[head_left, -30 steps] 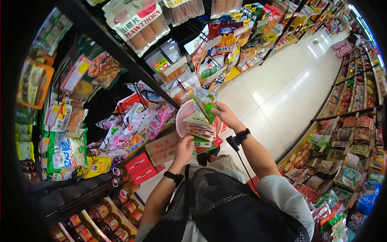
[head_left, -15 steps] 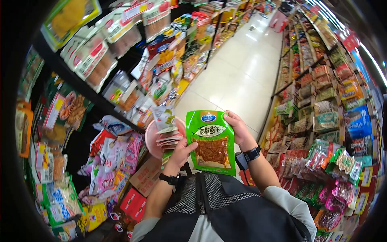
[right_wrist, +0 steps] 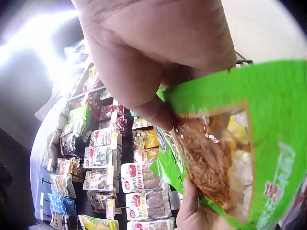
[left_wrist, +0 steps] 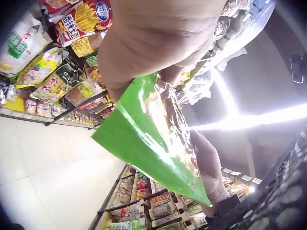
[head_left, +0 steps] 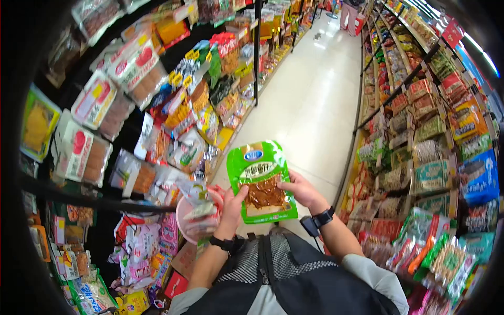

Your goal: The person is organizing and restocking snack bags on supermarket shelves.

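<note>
A green snack pouch (head_left: pixel 258 210) with a clear window onto brown food stands upright before my chest, its printed front turned to me. My left hand (head_left: pixel 229 214) pinches its left edge, thumb on the front. On the opposite edge my right hand (head_left: pixel 304 193) pinches it, the thumb lying over the window. In the left wrist view the pouch (left_wrist: pixel 139 139) shows a glossy green side. The right wrist view shows the brown filling through the pouch's window (right_wrist: pixel 206 163). Just left of my left hand is a pink basket (head_left: pixel 185 223) with several packets (head_left: pixel 202 211) in it.
Hanging snack bags, among them hawthorn packs (head_left: pixel 81 152), fill the rack on the left. Shelves of packaged food (head_left: pixel 433 176) line the right side. A pale tiled aisle (head_left: pixel 294 100) runs ahead, with a person (head_left: pixel 348 18) at its far end.
The green pouch came up out of the pink basket in my right hand, and my left hand moved from the packets to its other edge. My view has swung round along the aisle.
</note>
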Demonstrator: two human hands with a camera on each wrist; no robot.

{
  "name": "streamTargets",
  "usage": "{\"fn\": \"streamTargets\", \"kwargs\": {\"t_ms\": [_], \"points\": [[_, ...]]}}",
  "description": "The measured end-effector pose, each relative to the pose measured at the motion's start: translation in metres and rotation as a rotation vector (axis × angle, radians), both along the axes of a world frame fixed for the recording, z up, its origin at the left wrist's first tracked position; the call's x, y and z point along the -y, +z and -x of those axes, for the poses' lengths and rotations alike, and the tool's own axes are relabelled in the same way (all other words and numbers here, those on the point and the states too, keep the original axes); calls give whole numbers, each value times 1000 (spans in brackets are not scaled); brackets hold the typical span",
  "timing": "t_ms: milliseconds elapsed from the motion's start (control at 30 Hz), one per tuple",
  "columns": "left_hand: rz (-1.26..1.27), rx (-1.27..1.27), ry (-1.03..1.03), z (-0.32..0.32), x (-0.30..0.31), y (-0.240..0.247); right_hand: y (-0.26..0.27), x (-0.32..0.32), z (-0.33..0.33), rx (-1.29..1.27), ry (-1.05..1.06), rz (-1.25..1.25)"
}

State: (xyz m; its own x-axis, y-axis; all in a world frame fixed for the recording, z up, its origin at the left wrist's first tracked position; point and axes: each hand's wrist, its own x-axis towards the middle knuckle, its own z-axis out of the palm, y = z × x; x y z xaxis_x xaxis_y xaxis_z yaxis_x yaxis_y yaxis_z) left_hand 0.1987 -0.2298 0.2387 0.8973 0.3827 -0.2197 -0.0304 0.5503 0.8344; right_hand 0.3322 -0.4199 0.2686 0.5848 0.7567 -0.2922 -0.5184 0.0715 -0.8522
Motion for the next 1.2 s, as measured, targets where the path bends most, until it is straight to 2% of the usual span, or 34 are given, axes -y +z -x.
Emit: {"fn": "streamTargets", "kwargs": {"t_ms": [100,233,433,633,800,900,1000,1100,1200], "points": [[41,-67,26,-67,23,-31,-6,13,-68,66,-44,52],[9,-50,-141,-143,51,-17,-3,54,-144,65,-122,69],[-10,-92,-313,-230,80,-1,-7,102,-210,2,-258,71],[-76,-183,-434,-318,76,-9,-12,116,-280,59,-260,92],[-51,-156,-485,-426,64,-21,-11,114,-370,121,-225,143],[-120,-127,-528,-499,49,-20,-10,100,-438,139,-285,152],[-56,-104,-562,-566,27,-7,-1,77,-505,68,-323,143],[-107,-44,-577,-629,2,2,14,55,-566,161,-370,156],[-105,-55,-666,-690,-14,-1,12,43,-616,130,-437,119]]}}
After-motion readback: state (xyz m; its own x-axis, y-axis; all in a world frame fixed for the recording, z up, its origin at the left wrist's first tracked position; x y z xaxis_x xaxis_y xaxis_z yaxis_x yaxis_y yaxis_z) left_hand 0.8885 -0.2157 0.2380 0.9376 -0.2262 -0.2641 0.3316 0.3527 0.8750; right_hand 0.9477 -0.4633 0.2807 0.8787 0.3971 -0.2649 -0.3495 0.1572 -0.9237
